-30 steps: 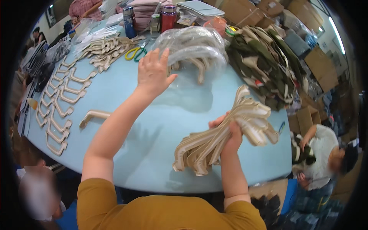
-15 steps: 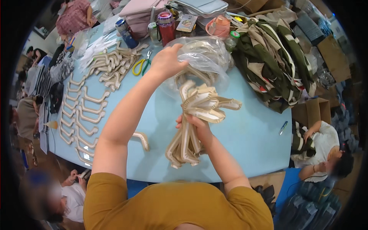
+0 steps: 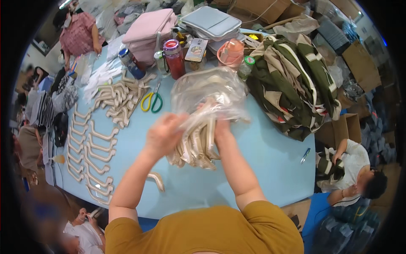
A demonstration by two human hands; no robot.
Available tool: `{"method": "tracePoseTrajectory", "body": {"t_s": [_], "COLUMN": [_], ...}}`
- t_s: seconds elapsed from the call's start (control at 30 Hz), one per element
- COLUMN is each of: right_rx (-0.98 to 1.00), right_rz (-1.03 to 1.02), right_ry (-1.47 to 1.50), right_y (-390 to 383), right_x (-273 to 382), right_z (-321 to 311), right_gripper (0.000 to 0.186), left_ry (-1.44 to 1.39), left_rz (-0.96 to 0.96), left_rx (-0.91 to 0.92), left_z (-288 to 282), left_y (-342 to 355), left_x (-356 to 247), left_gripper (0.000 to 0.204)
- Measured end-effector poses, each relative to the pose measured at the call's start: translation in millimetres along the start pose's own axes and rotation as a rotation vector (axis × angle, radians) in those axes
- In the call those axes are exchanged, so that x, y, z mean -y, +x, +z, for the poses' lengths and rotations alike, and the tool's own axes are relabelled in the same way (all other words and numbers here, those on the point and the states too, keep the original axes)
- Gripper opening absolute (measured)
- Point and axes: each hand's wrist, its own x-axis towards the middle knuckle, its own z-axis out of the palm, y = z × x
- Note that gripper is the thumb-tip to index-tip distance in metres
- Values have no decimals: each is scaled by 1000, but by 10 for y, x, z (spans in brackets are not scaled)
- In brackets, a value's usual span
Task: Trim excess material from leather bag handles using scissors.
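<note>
A clear plastic bag (image 3: 198, 86) lies in front of me at the middle of the table, with beige strips inside it. My left hand (image 3: 164, 133), smeared by motion, is closed on the near left edge of the bag. Into the bag's mouth reaches my right hand (image 3: 222, 129), partly covered by the film and closed on a bundle of bent beige strips with white stripes (image 3: 195, 146). The near ends of the bundle stick out of the bag toward me. One loose strip (image 3: 157, 181) rests on the table near my left forearm.
Similar strips lie in columns (image 3: 101, 154) at the left, with a heap (image 3: 120, 99) behind. Scissors (image 3: 152, 99), a red flask (image 3: 174, 59) and a blue flask (image 3: 132, 63) stand or lie beyond. Green garments (image 3: 292, 84) pile up at the right. People sit at both sides.
My right hand has carried the bundle away from me into the bag's mouth. My left hand has come down and nearer, pulling the bag's edge over the strips.
</note>
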Motion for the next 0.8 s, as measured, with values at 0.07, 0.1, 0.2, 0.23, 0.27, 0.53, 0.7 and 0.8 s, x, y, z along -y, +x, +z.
{"method": "tracePoseTrajectory", "body": {"t_s": [0.07, 0.1, 0.2, 0.23, 0.27, 0.53, 0.7, 0.8], "right_rx": [57, 105, 111, 130, 168, 121, -113, 22], "right_rz": [-9, -55, -234, -223, -156, -278, -437, -489], "right_ry": [-45, 18, -24, -9, 110, 0, 29, 149], "right_y": [55, 17, 143, 143, 326, 695, 973, 1050], "right_x": [89, 116, 21, 34, 54, 248, 4, 19], "right_z": [-177, -133, -144, -129, -275, 117, 114, 295], "right_gripper": [29, 29, 30, 30, 33, 36, 35, 36], "left_ry": [40, 127, 40, -111, -679, -1097, -803, -554], "left_rz": [-205, -221, -342, -462, -721, -832, -585, -536], "left_rx": [-96, -155, -212, -225, -286, -535, -631, -485], "left_z": [-39, -41, 247, 442, 657, 448, 54, 4], "left_y": [-141, -179, -417, -550, -632, -575, -97, -267], "left_x": [280, 385, 531, 645, 744, 460, 72, -25], "left_gripper": [49, 48, 36, 31, 20, 14, 22, 22]}}
